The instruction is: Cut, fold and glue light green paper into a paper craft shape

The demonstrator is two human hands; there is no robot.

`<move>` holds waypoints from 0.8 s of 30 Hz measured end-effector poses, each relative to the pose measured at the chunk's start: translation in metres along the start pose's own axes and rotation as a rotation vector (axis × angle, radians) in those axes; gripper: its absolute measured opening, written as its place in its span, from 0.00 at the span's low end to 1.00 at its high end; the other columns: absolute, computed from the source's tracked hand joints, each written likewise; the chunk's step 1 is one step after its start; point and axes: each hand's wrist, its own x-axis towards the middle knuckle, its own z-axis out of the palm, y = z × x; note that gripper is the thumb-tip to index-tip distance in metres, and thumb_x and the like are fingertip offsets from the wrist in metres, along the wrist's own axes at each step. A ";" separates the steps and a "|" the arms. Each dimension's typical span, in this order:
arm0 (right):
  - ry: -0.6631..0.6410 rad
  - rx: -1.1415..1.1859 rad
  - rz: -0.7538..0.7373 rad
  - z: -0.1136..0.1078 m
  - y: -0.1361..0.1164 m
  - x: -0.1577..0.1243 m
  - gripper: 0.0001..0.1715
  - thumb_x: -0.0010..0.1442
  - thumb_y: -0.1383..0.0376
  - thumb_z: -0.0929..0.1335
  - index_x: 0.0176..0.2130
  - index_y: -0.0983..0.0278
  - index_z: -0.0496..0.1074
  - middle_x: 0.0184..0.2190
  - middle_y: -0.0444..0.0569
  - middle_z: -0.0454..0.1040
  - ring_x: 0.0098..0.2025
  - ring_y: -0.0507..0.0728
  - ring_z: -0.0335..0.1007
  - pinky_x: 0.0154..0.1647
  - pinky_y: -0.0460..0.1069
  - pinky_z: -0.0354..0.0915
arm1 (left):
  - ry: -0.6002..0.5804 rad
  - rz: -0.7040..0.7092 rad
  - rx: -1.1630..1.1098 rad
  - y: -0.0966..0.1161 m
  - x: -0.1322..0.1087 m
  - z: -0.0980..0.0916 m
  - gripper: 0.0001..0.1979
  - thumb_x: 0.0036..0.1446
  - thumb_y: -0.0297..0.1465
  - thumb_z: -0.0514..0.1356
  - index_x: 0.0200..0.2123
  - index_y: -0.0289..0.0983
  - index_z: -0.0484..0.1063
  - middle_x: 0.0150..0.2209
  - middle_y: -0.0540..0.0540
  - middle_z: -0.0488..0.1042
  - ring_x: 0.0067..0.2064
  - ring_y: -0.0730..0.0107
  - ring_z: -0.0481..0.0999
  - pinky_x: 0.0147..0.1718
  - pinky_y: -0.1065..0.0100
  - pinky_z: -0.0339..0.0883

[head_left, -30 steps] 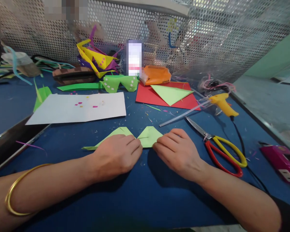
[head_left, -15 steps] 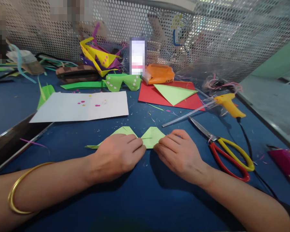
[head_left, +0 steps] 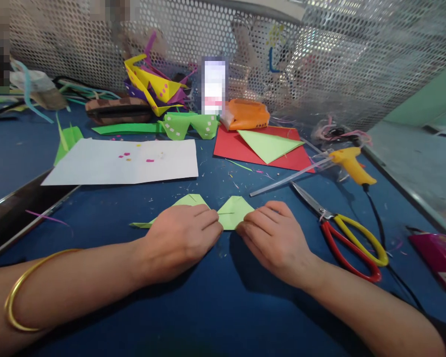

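A folded light-green paper shape (head_left: 235, 212) lies on the blue table (head_left: 215, 307) in front of me. My left hand (head_left: 180, 237) rests on its left half with fingers curled and pressed down on the paper. My right hand (head_left: 275, 237) presses the right end, fingers bent together on it. The two peaks of the fold show between and above my fingertips; a thin green tip (head_left: 138, 225) sticks out to the left. A gold bangle (head_left: 20, 292) sits on my left forearm.
Red-and-yellow scissors (head_left: 347, 233) and a yellow glue gun (head_left: 351, 163) lie to the right, a pink device (head_left: 436, 253) at the far right. A white sheet (head_left: 122, 161), red paper (head_left: 238, 146) bearing a green triangle (head_left: 267, 145), green paper glasses (head_left: 188, 125) and coloured scraps sit behind.
My hands stay pressed on the green paper; only the camera view has shifted slightly.
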 end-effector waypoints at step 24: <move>-0.185 0.120 0.304 -0.005 0.001 0.014 0.11 0.63 0.72 0.62 0.31 0.64 0.70 0.27 0.45 0.74 0.29 0.53 0.66 0.42 0.52 0.52 | -0.118 -0.414 -0.366 -0.002 0.010 -0.002 0.10 0.62 0.30 0.54 0.31 0.36 0.74 0.31 0.47 0.73 0.35 0.64 0.71 0.35 0.62 0.59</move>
